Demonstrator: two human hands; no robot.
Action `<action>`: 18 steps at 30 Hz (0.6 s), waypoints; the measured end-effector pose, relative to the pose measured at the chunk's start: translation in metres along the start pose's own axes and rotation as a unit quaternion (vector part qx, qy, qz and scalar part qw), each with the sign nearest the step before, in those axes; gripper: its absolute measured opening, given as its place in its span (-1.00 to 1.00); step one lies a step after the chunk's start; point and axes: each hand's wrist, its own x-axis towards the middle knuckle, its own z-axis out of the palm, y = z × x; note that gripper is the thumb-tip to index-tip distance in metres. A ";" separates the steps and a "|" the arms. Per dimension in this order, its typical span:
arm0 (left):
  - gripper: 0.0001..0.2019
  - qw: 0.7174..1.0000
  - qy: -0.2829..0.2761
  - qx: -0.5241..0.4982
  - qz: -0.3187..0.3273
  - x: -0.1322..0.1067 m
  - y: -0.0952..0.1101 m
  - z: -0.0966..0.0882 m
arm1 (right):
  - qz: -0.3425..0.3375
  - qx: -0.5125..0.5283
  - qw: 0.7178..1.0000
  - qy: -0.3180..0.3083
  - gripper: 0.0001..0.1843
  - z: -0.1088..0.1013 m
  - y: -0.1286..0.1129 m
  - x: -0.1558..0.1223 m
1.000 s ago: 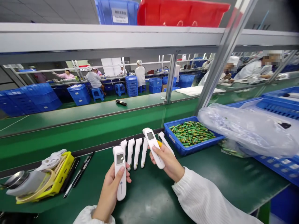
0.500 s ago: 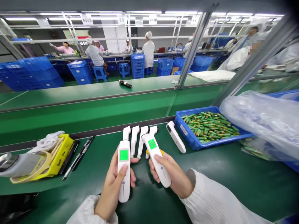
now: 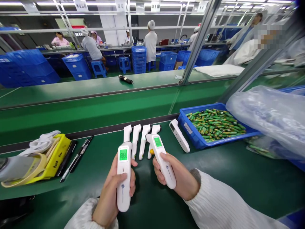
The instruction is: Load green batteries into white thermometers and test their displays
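My left hand [image 3: 113, 187] is closed around a white infrared thermometer [image 3: 124, 186], its green screen lit with digits and facing me. Another white infrared thermometer [image 3: 168, 170] is in my right hand [image 3: 178, 173], tilted to the left, its screen also green with digits. A yellow part shows beside its upper end, and what it belongs to I cannot tell. Behind my hands several white thermometers [image 3: 135, 140] lie in a row on the green table [image 3: 95, 165]. One more thermometer [image 3: 179, 136] lies apart, to the right of the row.
On the right is a blue tray [image 3: 190, 135] of green batteries [image 3: 214, 125], partly overhung by a clear plastic bag [image 3: 267, 111]. To the left a yellow box [image 3: 58, 156] holds assorted items, with pens [image 3: 76, 159] alongside. Co-workers sit and stand beyond the metal frame.
Both screens have gone from plain green to showing digits. My left thumb has moved off the spot under the screen, and the left thermometer has shifted slightly lower. The view has tilted a little.
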 end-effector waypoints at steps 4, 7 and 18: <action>-0.74 1.000 0.002 -0.003 0.007 -0.002 0.000 0.002 | -0.008 -0.018 1.000 -0.006 -0.75 0.003 0.003 -0.002; -0.73 1.000 0.019 0.004 0.011 -0.002 0.001 0.004 | -0.019 -0.025 0.999 -0.006 -0.75 0.004 0.004 -0.003; -0.66 1.000 -0.012 0.020 -0.004 -0.001 -0.001 0.002 | -0.015 -0.031 0.999 0.012 -0.75 0.006 0.004 -0.004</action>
